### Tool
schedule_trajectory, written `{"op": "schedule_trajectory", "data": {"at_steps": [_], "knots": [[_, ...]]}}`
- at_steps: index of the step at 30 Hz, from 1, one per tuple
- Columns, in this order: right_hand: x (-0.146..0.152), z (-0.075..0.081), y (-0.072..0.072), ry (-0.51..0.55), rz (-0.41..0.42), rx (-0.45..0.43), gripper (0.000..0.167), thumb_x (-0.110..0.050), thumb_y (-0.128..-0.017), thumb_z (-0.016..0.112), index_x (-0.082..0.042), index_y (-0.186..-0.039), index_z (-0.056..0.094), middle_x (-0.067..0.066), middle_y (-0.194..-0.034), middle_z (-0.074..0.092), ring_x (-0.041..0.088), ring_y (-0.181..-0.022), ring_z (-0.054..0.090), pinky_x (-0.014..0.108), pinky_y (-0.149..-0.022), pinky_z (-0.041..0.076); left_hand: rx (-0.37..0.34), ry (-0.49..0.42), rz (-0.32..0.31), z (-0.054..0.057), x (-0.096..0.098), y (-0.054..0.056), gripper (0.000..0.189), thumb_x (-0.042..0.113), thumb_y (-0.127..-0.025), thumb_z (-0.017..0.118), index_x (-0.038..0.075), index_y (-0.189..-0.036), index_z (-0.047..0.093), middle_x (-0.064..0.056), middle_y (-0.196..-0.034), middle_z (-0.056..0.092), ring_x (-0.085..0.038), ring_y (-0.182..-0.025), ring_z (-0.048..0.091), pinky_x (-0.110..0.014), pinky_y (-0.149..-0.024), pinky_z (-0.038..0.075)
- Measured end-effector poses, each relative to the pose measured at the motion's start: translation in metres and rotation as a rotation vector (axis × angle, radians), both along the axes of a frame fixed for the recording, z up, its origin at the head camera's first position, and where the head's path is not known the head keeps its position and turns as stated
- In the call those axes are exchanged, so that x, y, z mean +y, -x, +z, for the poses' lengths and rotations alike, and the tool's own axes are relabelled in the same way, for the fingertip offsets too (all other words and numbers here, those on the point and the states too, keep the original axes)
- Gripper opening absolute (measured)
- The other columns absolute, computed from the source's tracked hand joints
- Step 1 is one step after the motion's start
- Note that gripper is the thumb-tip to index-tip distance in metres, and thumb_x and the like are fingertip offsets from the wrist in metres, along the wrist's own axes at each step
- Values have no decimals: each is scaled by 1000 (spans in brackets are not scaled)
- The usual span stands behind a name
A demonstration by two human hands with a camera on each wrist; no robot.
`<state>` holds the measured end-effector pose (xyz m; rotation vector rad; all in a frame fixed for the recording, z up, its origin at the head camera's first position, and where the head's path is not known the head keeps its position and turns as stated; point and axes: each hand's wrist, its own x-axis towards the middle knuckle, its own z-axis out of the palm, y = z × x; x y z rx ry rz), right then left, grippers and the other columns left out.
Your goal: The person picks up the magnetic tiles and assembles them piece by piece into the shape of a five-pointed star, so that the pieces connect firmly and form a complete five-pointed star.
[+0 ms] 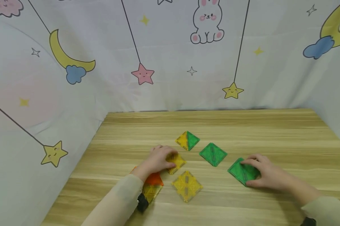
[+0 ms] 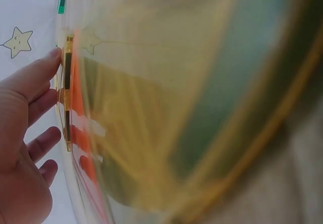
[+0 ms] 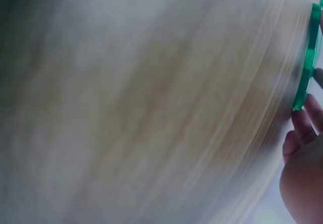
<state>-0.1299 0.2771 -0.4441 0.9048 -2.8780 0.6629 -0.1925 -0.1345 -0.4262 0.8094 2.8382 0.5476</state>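
My left hand holds a yellow magnetic tile on the table, thumb and fingers at its edges and partly covering it. In the left wrist view that tile is seen edge-on beside the fingertips. On the right, my right hand grips a green tile pair, the thumb at the near corner and a finger at the far side. The right wrist view catches only the green edge and some fingers. Between the hands lies another green pair forming a diamond.
A yellow pair lies nearest the front, and a yellow-and-green pair farther back. Under the left forearm an orange triangle meets a yellow one, partly hidden. A printed cloth hangs behind the wooden table.
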Motion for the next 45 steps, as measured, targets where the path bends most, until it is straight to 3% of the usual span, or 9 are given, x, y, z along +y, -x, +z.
{"op": "schedule_trajectory", "data": {"at_steps": [8, 20, 23, 27, 33, 37, 45], "knots": [[6, 2, 3, 3, -21, -4, 64, -45, -69, 80, -10, -118, 60, 12, -114, 49, 32, -103, 47, 47, -76, 44, 27, 17, 76, -3, -10, 9, 47, 36, -81, 73, 21, -124, 60, 0, -127, 56, -27, -109, 46, -47, -86, 32], [17, 6, 7, -4, -56, -98, 64, -45, -74, 77, -9, -123, 57, 17, -117, 47, 38, -104, 45, 51, -75, 45, 20, 33, 140, -3, -15, 17, 48, 36, -84, 69, 22, -129, 57, 2, -132, 54, -28, -114, 44, -47, -86, 29], [18, 6, 7, -11, -59, -89, 64, -46, -74, 76, -9, -123, 57, 17, -117, 47, 38, -104, 46, 51, -75, 45, 25, 35, 118, 0, -12, 12, 49, 38, -84, 70, 22, -128, 57, 2, -131, 54, -28, -115, 44, -48, -87, 29], [16, 5, 7, -12, -54, -51, 63, -45, -74, 77, -9, -122, 58, 14, -115, 48, 34, -103, 46, 49, -75, 44, 24, 33, 25, 5, -1, -1, 54, 44, -80, 72, 21, -127, 58, 0, -129, 55, -29, -116, 43, -51, -89, 29], [7, 7, 6, -22, -35, 77, 62, -43, -71, 79, -11, -120, 60, 9, -112, 50, 29, -100, 47, 45, -75, 42, 42, 108, -92, 2, 19, -18, 78, 62, -72, 69, 22, -136, 49, 0, -136, 49, -26, -118, 40, -47, -89, 28], [5, 6, 6, -23, -37, 84, 61, -44, -71, 79, -12, -120, 60, 9, -113, 50, 29, -101, 46, 46, -76, 42, 60, 142, -91, -1, 24, -21, 90, 67, -67, 69, 20, -140, 44, 1, -139, 45, -26, -119, 39, -48, -91, 27], [7, 7, 5, -25, -38, 61, 62, -45, -72, 78, -11, -120, 60, 9, -115, 49, 30, -103, 46, 49, -77, 42, 60, 142, -41, -5, 24, -16, 91, 66, -68, 70, 20, -141, 42, 1, -141, 43, -26, -118, 39, -47, -91, 27]]}}
